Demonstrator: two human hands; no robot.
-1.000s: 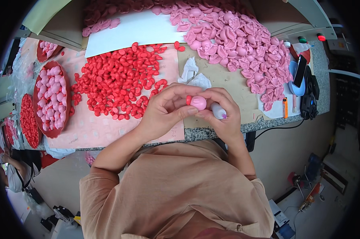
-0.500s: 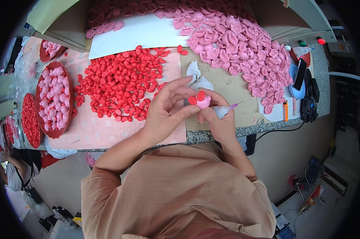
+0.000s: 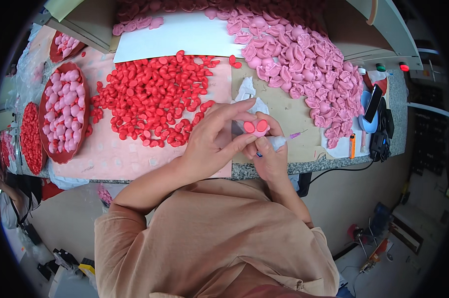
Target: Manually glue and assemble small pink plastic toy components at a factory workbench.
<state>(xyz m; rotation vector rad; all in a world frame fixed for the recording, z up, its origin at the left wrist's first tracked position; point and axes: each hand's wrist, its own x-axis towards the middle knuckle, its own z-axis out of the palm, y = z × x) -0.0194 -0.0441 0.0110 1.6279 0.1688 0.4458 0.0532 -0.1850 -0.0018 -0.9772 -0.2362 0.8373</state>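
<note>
Between thumb and fingers, my left hand (image 3: pixel 209 136) pinches a small pink piece with two red oval-faced parts (image 3: pixel 256 127) side by side on it. My right hand (image 3: pixel 272 161) is close against it, its fingertips at the piece's right side. That hand also grips a translucent squeeze bottle (image 3: pixel 278 142) with a purple needle tip (image 3: pixel 295 135) pointing right. Part of the bottle is hidden by my fingers. Crumpled white tissue (image 3: pixel 247 89) lies just beyond my hands.
Loose red parts (image 3: pixel 150 99) are heaped at left, hollow pink pieces (image 3: pixel 304 69) at right. A red dish (image 3: pixel 64 158) holds pink-and-red pieces at far left. On the right are an orange cutter (image 3: pixel 352 146) and a phone (image 3: pixel 373 104) on a blue holder. White board (image 3: pixel 180 37) lies behind.
The pink piece has been turned, so its two red ovals now face up side by side. My right hand now covers more of the bottle. The whole view has shifted slightly.
</note>
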